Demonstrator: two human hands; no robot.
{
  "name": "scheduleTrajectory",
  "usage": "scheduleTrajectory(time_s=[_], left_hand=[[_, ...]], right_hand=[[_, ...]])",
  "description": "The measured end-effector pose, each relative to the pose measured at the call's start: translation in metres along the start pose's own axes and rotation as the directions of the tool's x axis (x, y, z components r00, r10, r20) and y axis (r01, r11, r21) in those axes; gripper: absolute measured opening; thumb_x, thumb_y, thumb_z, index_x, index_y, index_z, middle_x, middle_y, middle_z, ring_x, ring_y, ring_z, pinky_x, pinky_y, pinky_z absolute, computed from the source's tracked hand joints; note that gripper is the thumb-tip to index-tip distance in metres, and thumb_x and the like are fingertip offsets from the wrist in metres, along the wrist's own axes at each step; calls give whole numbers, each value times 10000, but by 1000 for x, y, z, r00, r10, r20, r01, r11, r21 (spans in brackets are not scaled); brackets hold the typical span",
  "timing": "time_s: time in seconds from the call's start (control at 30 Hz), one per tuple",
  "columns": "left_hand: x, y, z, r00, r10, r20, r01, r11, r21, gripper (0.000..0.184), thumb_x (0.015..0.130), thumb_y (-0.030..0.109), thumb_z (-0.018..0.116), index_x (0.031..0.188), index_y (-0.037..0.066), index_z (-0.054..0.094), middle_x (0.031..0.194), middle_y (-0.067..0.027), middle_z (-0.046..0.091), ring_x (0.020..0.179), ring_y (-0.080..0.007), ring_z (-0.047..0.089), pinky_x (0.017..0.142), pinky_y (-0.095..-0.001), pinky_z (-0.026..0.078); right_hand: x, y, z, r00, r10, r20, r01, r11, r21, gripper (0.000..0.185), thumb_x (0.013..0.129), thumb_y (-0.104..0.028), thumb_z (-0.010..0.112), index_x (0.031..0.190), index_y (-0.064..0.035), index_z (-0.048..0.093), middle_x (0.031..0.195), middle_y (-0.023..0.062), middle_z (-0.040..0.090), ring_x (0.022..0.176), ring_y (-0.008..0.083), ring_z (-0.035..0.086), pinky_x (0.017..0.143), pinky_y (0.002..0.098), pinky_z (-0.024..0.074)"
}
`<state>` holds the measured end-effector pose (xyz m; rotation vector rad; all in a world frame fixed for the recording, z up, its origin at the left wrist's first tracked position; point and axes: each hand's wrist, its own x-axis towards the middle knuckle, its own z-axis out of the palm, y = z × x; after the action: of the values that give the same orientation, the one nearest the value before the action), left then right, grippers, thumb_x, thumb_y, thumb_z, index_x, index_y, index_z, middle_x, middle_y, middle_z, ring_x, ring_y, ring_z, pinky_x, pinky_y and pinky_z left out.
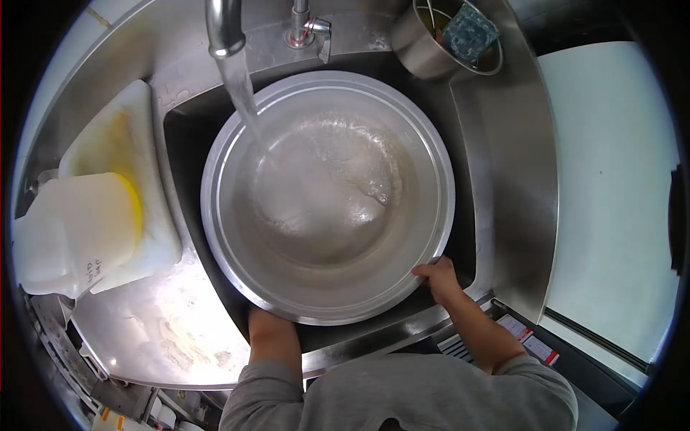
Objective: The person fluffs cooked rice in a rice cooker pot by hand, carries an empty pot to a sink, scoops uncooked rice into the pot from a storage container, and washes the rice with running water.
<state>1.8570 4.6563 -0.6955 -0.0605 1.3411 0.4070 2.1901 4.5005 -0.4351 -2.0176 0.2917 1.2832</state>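
A large round metal basin (237, 258) sits in the sink (188, 151), with water in its bottom. From the faucet (226, 32), a stream of water (241, 90) runs into its left side. My right hand (438, 276) grips the basin's lower right rim, thumb on top and the other fingers mostly hidden beneath. My left forearm (274, 341) reaches under the near edge of the basin, which hides that hand and its fingers.
On the left ledge, a white plastic jug (79, 230) with handwriting lies over a yellow-stained white board (154, 194). A metal pot (424, 54) holding a dark green scrubbing pad (471, 34) stands back right. A small tap (309, 30) is behind the basin. A white surface (611, 194) lies right.
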Motion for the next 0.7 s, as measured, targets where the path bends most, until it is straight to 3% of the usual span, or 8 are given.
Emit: scheduleTrajectory(time_s=[0.13,0.23,0.47,0.5,0.57,0.6,0.67,0.7], left_hand=[[-39,11,-2,999,-18,38,18,1000,-1,468,887,364,425,1249,67,433,1207,-100,528,1083,-264,518,890,-405,447],[-66,29,10,997,-13,83,13,1000,1,474,887,369,428,1252,67,431,1207,-97,529,1084,-261,519,888,-400,450],[-134,45,46,965,71,252,-59,997,-55,489,885,383,435,1259,67,429,1209,-90,531,1085,-255,522,883,-388,458],[-141,41,50,945,111,308,-98,994,-57,542,891,441,408,1299,86,385,1296,-96,460,1181,-264,444,945,-408,415],[-177,40,66,961,138,240,-108,985,-132,593,900,515,313,1340,118,322,1386,-91,343,1262,-278,339,1039,-450,291],[-200,36,76,973,173,152,-148,975,-165,647,889,571,254,1365,132,267,1424,-85,270,1285,-299,290,1058,-466,222],[-235,32,97,951,282,125,-296,948,117,638,889,544,323,1363,122,254,1417,-103,271,1273,-322,300,1034,-479,250],[-250,30,104,933,339,117,-358,898,257,638,888,530,357,1363,118,248,1413,-111,271,1267,-334,304,1022,-485,264]], right_hand=[[2,-15,-7,993,-119,-1,118,986,-121,419,591,-67,672,977,54,563,861,135,615,739,233,589,618,332,457],[20,-13,-25,1000,-18,19,20,997,-76,434,595,-66,656,1006,38,562,887,133,616,757,239,592,624,339,460],[15,-7,-27,996,-15,91,4,992,127,435,624,-35,591,1045,55,525,963,180,588,862,331,591,703,460,518],[17,-2,-28,991,14,133,-32,991,134,426,626,-33,587,1039,51,528,967,176,588,862,329,592,708,463,519],[27,10,-34,975,68,212,-100,985,143,407,631,-30,580,1028,44,533,973,166,588,862,325,594,719,469,521],[33,14,-44,933,66,354,-137,974,179,398,632,-19,568,1025,41,537,974,161,590,867,323,596,731,473,519],[47,18,-66,791,36,610,-216,951,223,385,636,5,546,1020,34,544,976,151,595,876,320,600,757,482,516],[48,17,-67,808,62,586,-228,950,214,362,663,0,538,1024,25,549,970,144,600,886,314,600,775,487,509]])
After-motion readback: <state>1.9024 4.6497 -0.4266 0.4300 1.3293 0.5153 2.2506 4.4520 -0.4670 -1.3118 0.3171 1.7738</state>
